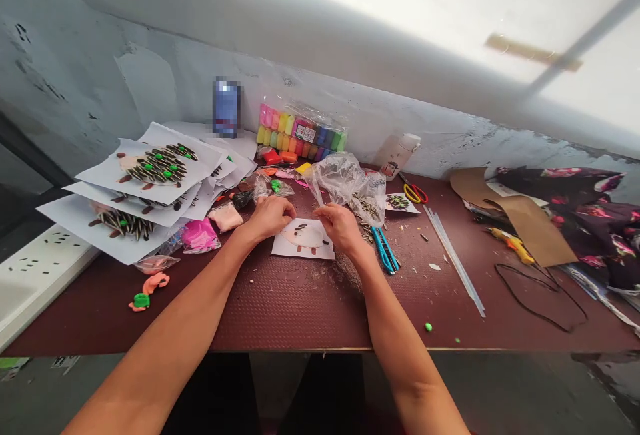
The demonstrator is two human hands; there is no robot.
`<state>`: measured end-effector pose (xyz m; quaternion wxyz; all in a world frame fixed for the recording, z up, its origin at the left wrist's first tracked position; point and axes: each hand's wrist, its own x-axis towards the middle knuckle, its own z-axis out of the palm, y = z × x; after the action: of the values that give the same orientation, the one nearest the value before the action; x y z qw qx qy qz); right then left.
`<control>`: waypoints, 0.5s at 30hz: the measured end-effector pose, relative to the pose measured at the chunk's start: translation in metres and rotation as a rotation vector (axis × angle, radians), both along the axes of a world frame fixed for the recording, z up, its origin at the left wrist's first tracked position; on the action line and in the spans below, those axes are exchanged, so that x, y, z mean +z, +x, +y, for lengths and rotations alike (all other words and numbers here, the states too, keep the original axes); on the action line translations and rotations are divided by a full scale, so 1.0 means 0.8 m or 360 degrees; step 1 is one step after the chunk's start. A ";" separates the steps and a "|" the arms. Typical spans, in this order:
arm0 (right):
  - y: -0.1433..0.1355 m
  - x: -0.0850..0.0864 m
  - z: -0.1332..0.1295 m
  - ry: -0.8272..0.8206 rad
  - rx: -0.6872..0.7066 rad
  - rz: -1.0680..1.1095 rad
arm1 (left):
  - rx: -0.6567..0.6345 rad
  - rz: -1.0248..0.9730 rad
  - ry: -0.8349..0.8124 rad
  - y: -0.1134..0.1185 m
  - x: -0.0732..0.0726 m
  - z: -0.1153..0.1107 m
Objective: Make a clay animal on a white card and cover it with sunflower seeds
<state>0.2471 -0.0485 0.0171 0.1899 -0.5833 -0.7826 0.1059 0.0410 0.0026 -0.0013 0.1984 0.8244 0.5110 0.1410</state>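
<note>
A white card [297, 248] with a pale clay hedgehog shape lies on the table in front of me. Brown clay feet and a few dark seeds sit on that shape. My left hand [273, 215] is at the card's upper left edge, its fingers bent together; what they hold, if anything, is hidden. Over the card's upper right corner, my right hand [341, 225] has its fingertips pinched, and anything between them is too small to make out. Just beyond the right hand lies a clear plastic bag [337, 178], with a pile of striped sunflower seeds [364, 208] beside it.
Finished hedgehog cards [155, 168] are stacked at left, near a power strip [40, 268]. Coloured clay packs [300, 131] lean on the wall. To the right are a blue utility knife [384, 249], scissors [415, 193], glue sticks [455, 261] and a yellow glue gun [513, 243] with its cord.
</note>
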 end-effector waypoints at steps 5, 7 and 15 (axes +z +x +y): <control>-0.003 -0.002 -0.001 -0.0026 0.0033 0.0013 | -0.0007 0.0017 0.0001 0.000 0.003 -0.002; -0.009 -0.007 -0.001 -0.0034 0.0082 0.0011 | -0.0013 0.0011 0.0003 0.000 0.005 -0.003; -0.016 -0.020 0.001 -0.0023 0.0161 0.0008 | -0.0089 -0.0113 -0.0148 -0.001 0.012 -0.003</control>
<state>0.2345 -0.0475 0.0009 0.1818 -0.5440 -0.8100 0.1225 0.0402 0.0001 0.0083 0.2584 0.8227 0.4865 0.1407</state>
